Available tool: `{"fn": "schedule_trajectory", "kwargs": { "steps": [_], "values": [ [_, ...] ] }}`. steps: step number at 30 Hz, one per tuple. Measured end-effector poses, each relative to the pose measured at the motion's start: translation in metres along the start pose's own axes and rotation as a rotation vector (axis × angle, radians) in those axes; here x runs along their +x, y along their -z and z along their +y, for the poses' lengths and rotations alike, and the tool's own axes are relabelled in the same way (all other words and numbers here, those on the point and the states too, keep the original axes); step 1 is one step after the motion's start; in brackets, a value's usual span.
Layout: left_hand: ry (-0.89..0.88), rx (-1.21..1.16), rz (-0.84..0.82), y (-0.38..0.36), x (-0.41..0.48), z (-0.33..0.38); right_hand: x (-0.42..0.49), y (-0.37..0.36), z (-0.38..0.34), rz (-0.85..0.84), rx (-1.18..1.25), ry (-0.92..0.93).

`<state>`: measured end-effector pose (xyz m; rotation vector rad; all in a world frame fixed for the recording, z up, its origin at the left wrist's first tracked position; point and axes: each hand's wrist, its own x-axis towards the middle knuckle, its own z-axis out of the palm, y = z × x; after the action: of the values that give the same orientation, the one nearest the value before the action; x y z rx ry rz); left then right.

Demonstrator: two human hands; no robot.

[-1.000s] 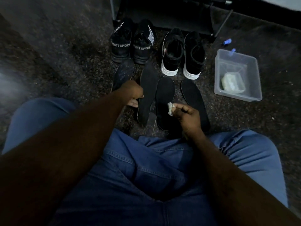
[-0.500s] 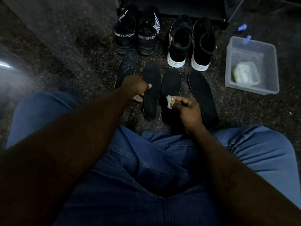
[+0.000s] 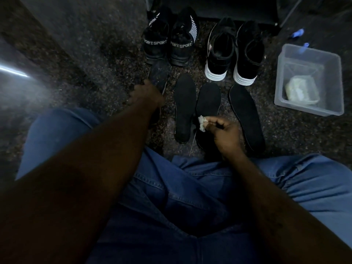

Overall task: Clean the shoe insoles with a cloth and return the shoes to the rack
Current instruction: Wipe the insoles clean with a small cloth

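Note:
Several black insoles lie side by side on the dark floor: a dusty leftmost insole [image 3: 159, 77], a second insole [image 3: 183, 105], a third insole [image 3: 208, 97] and a fourth insole [image 3: 245, 115]. My left hand [image 3: 146, 96] lies over the leftmost insole, fingers curled round its edge. My right hand [image 3: 225, 134] hovers over the near end of the third insole and pinches a small white cloth [image 3: 202, 123]. Behind the insoles stand a black SPORT pair of shoes [image 3: 169, 44] and a black pair with white soles [image 3: 233, 54]. The dark shoe rack [image 3: 228, 8] is at the top.
A clear plastic container [image 3: 335, 73] with a pale wad [image 3: 301, 90] inside sits on the floor at the right. Small blue objects [image 3: 297, 33] lie behind it. My knees in blue jeans [image 3: 181, 187] fill the foreground.
My left hand has shifted left from the second insole's edge onto the leftmost insole. My right hand still pinches the cloth in about the same place.

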<state>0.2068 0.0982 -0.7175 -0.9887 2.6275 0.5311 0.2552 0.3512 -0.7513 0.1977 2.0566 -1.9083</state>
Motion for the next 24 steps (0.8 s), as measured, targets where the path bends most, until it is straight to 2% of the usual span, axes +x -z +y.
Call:
{"fn": "schedule_trajectory", "kwargs": {
  "steps": [3, 7, 11, 16, 18, 20, 24],
  "values": [
    [0.016, 0.001, -0.033, -0.001, -0.001, -0.002, 0.001, -0.001, 0.001, -0.011, -0.044, 0.003],
    [0.146, 0.002, -0.145, -0.002, 0.003, 0.0, 0.0, -0.004, 0.002, -0.014, -0.057, -0.006],
    [0.157, -0.101, -0.179, -0.001, -0.003, 0.006, -0.001, -0.006, 0.0, -0.036, 0.0, -0.027],
    [0.076, -0.285, -0.177, -0.002, -0.022, 0.019, 0.0, -0.007, -0.004, -0.058, 0.17, -0.099],
    [0.051, -0.467, -0.205, -0.002, -0.034, 0.027, -0.003, -0.011, -0.01, -0.113, 0.226, -0.096],
    [0.004, -0.603, -0.184, -0.002, -0.042, 0.034, -0.004, -0.016, -0.013, -0.172, 0.203, -0.036],
    [-0.126, -0.666, -0.121, -0.006, -0.053, 0.043, -0.008, -0.019, -0.015, -0.18, 0.062, 0.081]
  ]
}}
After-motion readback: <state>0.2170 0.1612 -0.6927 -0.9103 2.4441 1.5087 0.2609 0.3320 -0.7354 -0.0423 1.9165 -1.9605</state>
